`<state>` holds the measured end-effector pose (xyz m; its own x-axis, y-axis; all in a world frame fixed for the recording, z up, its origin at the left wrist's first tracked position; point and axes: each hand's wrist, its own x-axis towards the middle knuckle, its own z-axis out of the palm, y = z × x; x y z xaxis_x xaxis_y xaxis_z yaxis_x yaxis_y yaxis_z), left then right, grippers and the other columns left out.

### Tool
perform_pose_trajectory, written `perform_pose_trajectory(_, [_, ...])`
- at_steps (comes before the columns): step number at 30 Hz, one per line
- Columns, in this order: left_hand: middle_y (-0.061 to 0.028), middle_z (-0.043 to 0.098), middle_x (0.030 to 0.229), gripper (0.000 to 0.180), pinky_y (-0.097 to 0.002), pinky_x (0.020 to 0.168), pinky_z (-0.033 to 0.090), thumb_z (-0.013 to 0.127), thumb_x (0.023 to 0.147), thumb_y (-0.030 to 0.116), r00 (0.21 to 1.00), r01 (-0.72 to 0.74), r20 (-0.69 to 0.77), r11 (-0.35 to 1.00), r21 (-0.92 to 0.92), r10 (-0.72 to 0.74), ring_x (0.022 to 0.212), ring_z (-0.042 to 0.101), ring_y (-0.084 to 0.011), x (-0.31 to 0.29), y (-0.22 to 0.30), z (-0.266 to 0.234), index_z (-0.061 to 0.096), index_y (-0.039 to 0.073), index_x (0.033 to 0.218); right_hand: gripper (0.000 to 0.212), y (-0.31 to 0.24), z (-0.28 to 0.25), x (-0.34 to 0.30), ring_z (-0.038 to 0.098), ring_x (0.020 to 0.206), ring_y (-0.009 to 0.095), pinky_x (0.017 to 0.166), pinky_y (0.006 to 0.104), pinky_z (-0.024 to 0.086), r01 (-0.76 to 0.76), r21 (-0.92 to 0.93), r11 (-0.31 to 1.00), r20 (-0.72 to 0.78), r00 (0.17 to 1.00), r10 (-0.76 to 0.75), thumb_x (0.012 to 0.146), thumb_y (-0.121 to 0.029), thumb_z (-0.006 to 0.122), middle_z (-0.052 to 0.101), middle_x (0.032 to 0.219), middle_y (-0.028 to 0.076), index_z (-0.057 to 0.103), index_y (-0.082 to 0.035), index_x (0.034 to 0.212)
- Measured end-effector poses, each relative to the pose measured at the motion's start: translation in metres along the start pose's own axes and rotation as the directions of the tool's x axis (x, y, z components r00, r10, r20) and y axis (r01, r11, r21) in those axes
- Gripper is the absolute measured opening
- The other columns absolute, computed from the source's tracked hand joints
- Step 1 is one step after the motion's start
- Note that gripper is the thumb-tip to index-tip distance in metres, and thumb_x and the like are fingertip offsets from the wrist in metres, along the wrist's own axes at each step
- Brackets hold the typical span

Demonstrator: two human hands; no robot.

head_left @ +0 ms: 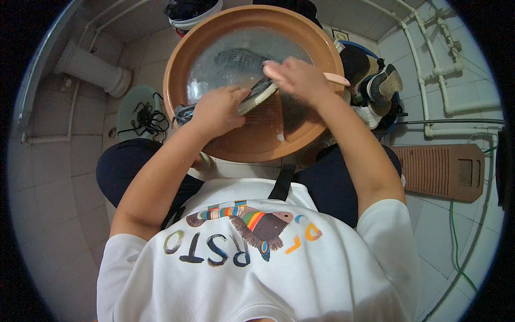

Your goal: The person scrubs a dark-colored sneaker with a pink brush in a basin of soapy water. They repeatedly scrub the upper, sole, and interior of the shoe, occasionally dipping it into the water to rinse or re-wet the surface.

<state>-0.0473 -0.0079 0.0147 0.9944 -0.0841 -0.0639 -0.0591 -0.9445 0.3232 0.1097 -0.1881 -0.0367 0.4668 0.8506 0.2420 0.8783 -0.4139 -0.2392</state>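
Observation:
A dark shoe with a white sole is held on edge over the round orange-brown basin. My left hand wraps round the shoe, its thumb near the sole. At the sole's far end is my right hand, closed and slightly blurred. A pale pink handle, apparently a brush's, sticks out past that wrist; its head is hidden. Cloudy water fills the basin's far part, where another dark shoe lies. Below my hands, a ribbed brown washboard surface shows inside the basin.
To the left, a pale green basin holds black shoelaces. Several shoes are piled right of the big basin. A brown washboard lies on the right-hand tiles, near a green hose. White pipes run along the wall.

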Motion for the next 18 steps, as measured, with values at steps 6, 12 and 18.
perform_pose_trajectory(6, [-0.0122,0.06,0.098,0.052,-0.0404,0.078,0.046,0.069,0.06,0.016,1.0,0.017,0.008,0.999,-0.036,-0.017,0.092,0.057,-0.0317,0.001,-0.005,0.004,0.058,0.008,0.11,0.048,0.007,-0.002,0.0,0.056,0.084,0.025,0.068,0.0367,0.048,0.039,-0.027,0.999,0.021,0.999,-0.038,0.079,-0.026,0.06,0.053,0.09,0.007,0.049,-0.029,0.126])
perform_pose_trajectory(12, [-0.0118,0.06,0.1,0.051,-0.0395,0.079,0.046,0.068,0.061,0.017,0.999,0.046,0.028,0.998,-0.041,-0.045,0.094,0.057,-0.0315,0.002,-0.011,0.004,0.059,0.008,0.111,0.052,-0.042,-0.011,0.0,0.054,0.084,0.025,0.068,0.0368,0.049,0.173,-0.002,0.985,-0.017,0.985,-0.173,0.076,-0.025,0.061,0.052,0.09,0.007,0.048,-0.03,0.126])
perform_pose_trajectory(18, [-0.012,0.06,0.102,0.052,-0.0385,0.081,0.046,0.069,0.062,0.02,0.998,0.056,0.006,0.998,-0.032,-0.056,0.095,0.057,-0.0309,0.002,-0.004,0.001,0.058,0.008,0.112,0.045,-0.002,-0.003,0.005,0.056,0.077,0.027,0.064,0.038,0.048,-0.013,-0.044,0.999,-0.041,0.999,0.011,0.079,-0.026,0.059,0.053,0.084,0.008,0.051,-0.028,0.124])
